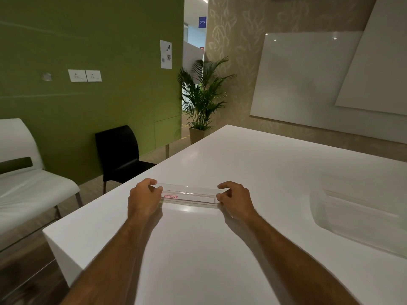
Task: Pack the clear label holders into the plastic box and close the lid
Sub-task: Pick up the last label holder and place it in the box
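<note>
A long clear label holder [189,194] with a white insert and red lettering lies across the white table [198,249] in front of me. My left hand [144,198] grips its left end and my right hand [234,200] grips its right end, fingers curled over the top edge. How many holders are stacked there I cannot tell. The translucent plastic box [356,219] stands at the right side of the table, open at the top, blurred and apart from both hands. No lid can be made out.
The table's left edge and near corner [47,232] drop off beside my left arm. A white chair [33,183] and a black chair [120,153] stand to the left by the green wall. A potted palm [201,100] is beyond the table's far corner.
</note>
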{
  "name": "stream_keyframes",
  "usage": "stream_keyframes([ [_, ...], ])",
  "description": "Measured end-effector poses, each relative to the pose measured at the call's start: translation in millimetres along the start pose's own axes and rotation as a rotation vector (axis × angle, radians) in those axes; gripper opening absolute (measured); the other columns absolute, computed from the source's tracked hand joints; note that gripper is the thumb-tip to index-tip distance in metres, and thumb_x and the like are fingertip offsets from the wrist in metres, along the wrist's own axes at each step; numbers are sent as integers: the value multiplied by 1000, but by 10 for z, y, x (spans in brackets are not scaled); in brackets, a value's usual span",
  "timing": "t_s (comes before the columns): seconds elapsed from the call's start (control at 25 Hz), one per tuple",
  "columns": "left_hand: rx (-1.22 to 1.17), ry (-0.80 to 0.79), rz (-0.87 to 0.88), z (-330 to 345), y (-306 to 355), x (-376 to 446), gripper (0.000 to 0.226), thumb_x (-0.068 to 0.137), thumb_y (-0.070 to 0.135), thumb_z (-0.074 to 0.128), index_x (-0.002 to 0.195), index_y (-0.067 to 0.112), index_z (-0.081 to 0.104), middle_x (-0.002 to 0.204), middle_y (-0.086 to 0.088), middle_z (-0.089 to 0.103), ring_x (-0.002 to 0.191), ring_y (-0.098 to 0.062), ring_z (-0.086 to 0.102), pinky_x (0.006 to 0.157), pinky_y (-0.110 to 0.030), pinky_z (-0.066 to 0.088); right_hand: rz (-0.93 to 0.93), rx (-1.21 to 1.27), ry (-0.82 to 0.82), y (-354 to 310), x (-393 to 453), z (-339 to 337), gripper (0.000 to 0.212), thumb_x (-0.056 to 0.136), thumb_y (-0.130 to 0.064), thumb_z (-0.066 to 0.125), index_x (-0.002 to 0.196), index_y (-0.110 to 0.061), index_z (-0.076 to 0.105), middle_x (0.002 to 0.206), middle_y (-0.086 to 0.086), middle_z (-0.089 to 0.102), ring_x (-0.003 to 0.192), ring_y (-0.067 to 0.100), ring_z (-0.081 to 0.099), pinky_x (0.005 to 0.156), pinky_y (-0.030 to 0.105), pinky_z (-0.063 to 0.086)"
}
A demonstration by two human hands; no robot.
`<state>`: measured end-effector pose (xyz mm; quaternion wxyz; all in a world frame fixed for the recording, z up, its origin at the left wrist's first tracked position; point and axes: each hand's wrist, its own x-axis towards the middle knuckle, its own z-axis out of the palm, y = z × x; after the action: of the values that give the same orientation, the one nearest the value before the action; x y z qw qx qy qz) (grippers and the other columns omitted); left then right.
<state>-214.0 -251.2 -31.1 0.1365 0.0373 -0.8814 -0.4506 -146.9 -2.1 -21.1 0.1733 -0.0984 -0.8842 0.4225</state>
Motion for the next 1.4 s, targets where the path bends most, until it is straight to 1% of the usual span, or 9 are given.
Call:
stream_keyframes([
  [0.12,-106,0,-20,-2,17,-22,32,92,20,68,123,12,67,114,-11,73,96,-29,70,87,-36,59,34,94,32,-4,-49,-49,24,81,-10,68,102,-21,69,75,1,73,73,10,69,64,12,50],
  [0.28,-232,-27,-32,18,124,-54,32,90,18,72,122,18,69,92,-1,68,90,-24,67,84,-36,58,51,188,69,36,-89,-208,21,81,-8,67,95,-23,70,70,1,74,63,15,71,73,32,59],
  [0.4,-294,-32,-43,52,250,-112,24,89,19,72,113,18,75,89,-1,71,84,-18,65,71,-25,50,29,241,63,92,-143,-388,21,82,-12,69,99,-22,72,75,2,75,62,14,68,70,34,58],
  [0.6,-389,-60,-43,99,434,-194,15,86,18,74,99,12,79,81,-2,74,83,-19,67,73,-26,49,-98,245,-114,237,-284,-712,71,64,-14,87,128,-26,57,105,-1,67,91,12,65,76,28,58],
  [0.68,-402,-92,-44,123,513,-232,13,85,17,75,95,12,80,79,-4,74,78,-19,67,67,-26,50,-114,198,-88,283,-323,-792,77,64,-6,86,132,-22,55,107,0,65,94,14,63,75,26,58],
  [0.84,-411,-147,-21,209,631,-308,5,82,19,76,83,16,79,78,-3,75,78,-18,70,90,-37,56,-152,129,6,375,-399,-969,61,71,-10,82,127,-20,61,101,-4,67,89,8,63,71,17,52],
  [1.04,-434,-229,-18,302,759,-354,39,81,54,64,74,19,79,81,-2,77,86,-25,69,90,-43,54,-140,57,53,440,-523,-1203,40,80,-29,77,118,-24,67,98,-8,69,84,-1,63,69,12,49],
  [1.24,-463,-347,49,365,884,-485,63,73,70,58,77,10,78,73,-9,71,67,-25,58,72,-38,47,-127,70,109,501,-615,-1405,18,88,-42,64,98,-28,70,86,-7,71,82,10,65,77,43,57],
  [1.4,-554,-522,193,408,941,-630,75,66,71,63,84,-1,75,75,-13,66,67,-20,51,65,-34,42,-89,99,245,504,-701,-1522,46,85,-62,53,74,-18,61,66,1,59,74,32,63,72,49,56],
])
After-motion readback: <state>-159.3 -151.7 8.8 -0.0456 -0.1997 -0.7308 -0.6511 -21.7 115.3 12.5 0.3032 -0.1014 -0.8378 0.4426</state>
